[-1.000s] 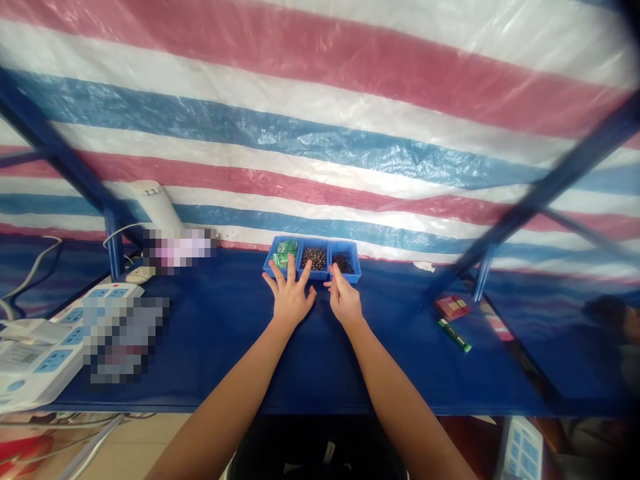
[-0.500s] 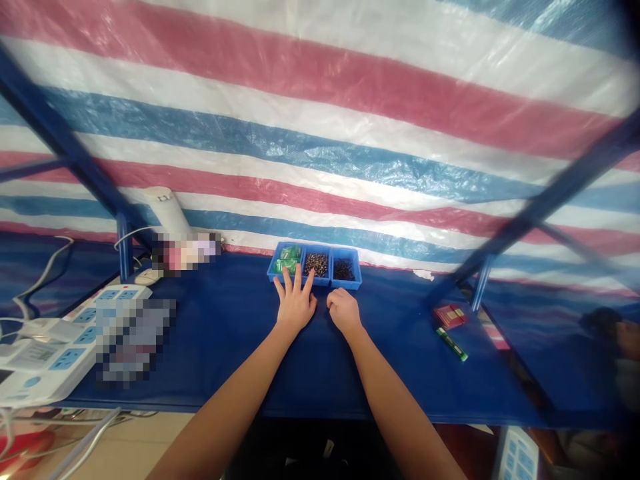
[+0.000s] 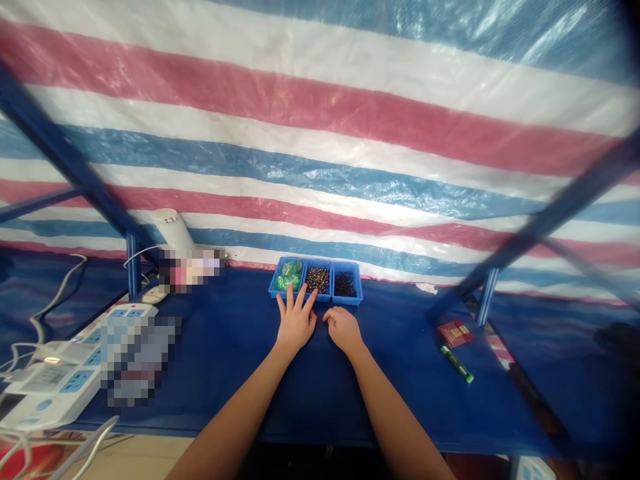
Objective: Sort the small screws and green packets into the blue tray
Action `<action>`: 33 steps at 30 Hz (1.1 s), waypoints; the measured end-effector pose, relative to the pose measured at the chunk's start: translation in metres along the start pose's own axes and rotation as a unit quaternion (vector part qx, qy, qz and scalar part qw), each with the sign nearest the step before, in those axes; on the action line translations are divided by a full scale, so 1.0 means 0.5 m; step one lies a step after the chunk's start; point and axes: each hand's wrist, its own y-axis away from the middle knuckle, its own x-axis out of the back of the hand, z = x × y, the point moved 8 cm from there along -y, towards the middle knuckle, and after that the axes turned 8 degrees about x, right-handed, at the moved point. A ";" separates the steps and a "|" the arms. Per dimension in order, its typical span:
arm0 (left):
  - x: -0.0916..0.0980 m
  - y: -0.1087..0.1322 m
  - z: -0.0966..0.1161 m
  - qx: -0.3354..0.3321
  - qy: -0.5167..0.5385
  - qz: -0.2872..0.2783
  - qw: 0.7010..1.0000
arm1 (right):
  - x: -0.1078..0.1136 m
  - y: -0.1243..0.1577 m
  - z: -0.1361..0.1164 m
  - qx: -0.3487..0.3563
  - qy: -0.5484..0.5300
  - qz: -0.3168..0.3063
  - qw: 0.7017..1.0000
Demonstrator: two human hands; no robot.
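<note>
My left hand (image 3: 296, 327) lies palm down with its fingers spread, its fingertips at the front edge of a blue three-part tray (image 3: 345, 299). In the tray's left compartment are small green packets (image 3: 289, 275). The middle one holds many small brown and pale metallic pieces (image 3: 317, 280), and the right one holds small black pieces (image 3: 344, 285), too small to name. My right hand (image 3: 344, 329) rests on the blue tabletop (image 3: 400, 373) just in front of the right compartment. Its fingers are curled in, and whatever may be inside them is hidden.
To the left lie a white power strip (image 3: 55, 400) with cables and a blurred-out item. A white cylinder (image 3: 174, 230) stands behind them. A red packet (image 3: 455, 333) and a green stick-shaped packet (image 3: 456, 364) lie right. Blue frame bars (image 3: 530, 230) slant before a striped sheet (image 3: 320, 113).
The view has tilted up slightly, so everything sits lower in the picture. Both hands keep nearly the same place and shape by the tray, with the right index finger slightly more extended.
</note>
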 end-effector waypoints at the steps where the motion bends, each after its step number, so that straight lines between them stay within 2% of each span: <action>1: 0.000 -0.001 0.000 0.002 0.000 -0.001 1.000 | 0.002 -0.001 0.001 -0.003 0.003 0.009 1.000; 12: 0.000 0.000 -0.004 -0.004 0.003 -0.008 1.000 | 0.010 -0.006 -0.009 0.007 0.000 0.035 0.999; 23: -0.005 0.002 -0.012 -0.018 0.035 -0.016 0.999 | 0.010 -0.011 -0.023 0.034 0.013 0.036 0.999; 29: -0.003 0.003 -0.010 -0.024 0.049 -0.017 0.998 | 0.015 -0.009 -0.002 0.004 0.001 0.057 0.998; 33: -0.003 0.002 -0.010 -0.019 0.057 -0.023 0.998 | 0.019 -0.009 -0.006 0.013 -0.020 0.061 0.998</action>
